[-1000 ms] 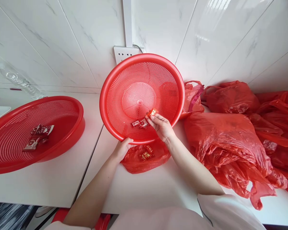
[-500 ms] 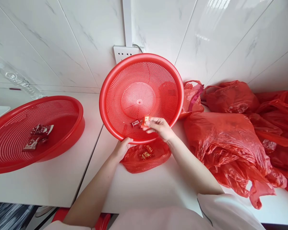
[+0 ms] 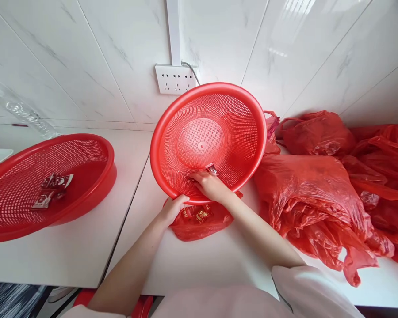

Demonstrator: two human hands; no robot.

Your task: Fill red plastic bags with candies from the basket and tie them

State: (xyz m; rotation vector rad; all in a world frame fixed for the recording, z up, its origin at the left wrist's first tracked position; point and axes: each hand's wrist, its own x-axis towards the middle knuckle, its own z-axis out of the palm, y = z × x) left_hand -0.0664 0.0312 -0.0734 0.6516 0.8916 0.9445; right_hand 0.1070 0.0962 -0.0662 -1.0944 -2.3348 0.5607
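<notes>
A red plastic mesh basket (image 3: 239,128) is tilted toward me, its near rim above a red plastic bag (image 3: 199,229). My left hand (image 3: 173,210) is closed on that near rim, thumb over the edge. My right hand (image 3: 210,184) reaches inside the basket, fingers bent down at its lower wall. A sliver of dark red wrapper shows at the fingertips, but most of what they pinch is hidden. Just beyond the knuckles lies a small dark wrapped packet (image 3: 212,169). Packets with gold print (image 3: 202,215) show in the bag under the rim.
Another red mesh basket (image 3: 102,176) at left holds several dark red and white packets (image 3: 55,187). Behind it lies a clear plastic bottle (image 3: 28,115). Red plastic bags (image 3: 311,190) heap up at right. A socket strip (image 3: 175,80) is on the tiled wall.
The basket has shifted right and slightly toward me, with my left hand still on its rim. My right hand, earlier raised with a red-and-gold packet, has lowered into the basket.
</notes>
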